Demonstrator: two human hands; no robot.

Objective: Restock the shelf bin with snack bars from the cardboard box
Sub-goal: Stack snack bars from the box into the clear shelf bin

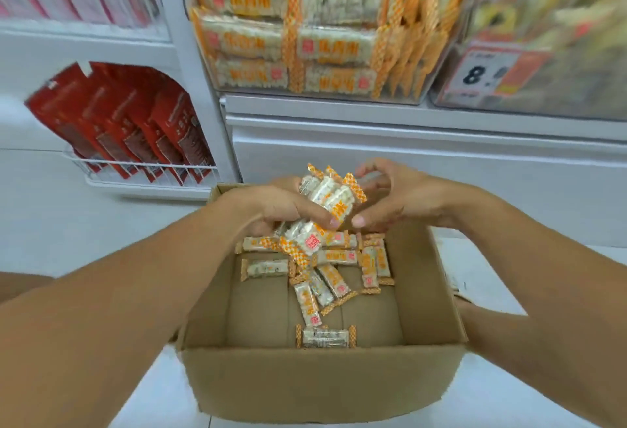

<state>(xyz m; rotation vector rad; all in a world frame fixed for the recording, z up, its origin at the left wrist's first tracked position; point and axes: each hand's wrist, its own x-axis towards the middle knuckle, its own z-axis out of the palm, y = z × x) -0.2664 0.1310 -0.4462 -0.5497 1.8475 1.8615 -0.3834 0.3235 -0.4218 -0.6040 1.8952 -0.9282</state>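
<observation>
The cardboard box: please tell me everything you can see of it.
The box is plain brown cardboard, open on top, standing upright on a white surface below the shelf. Its floor is partly bare; loose bars lie mostly at the far end. Both hands gather a bunch above it: left, right.

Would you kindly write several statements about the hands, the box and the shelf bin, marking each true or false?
1. Both hands hold a bunch of bars above the box. True.
2. The box is full to the brim. False: loose bars cover only part of its floor.
3. The clear shelf bin already holds stacked bars. True.
4. The left hand rests on the box rim. False: it grips the bunch.
5. The right hand is empty. False: it steadies the bunch.
</observation>
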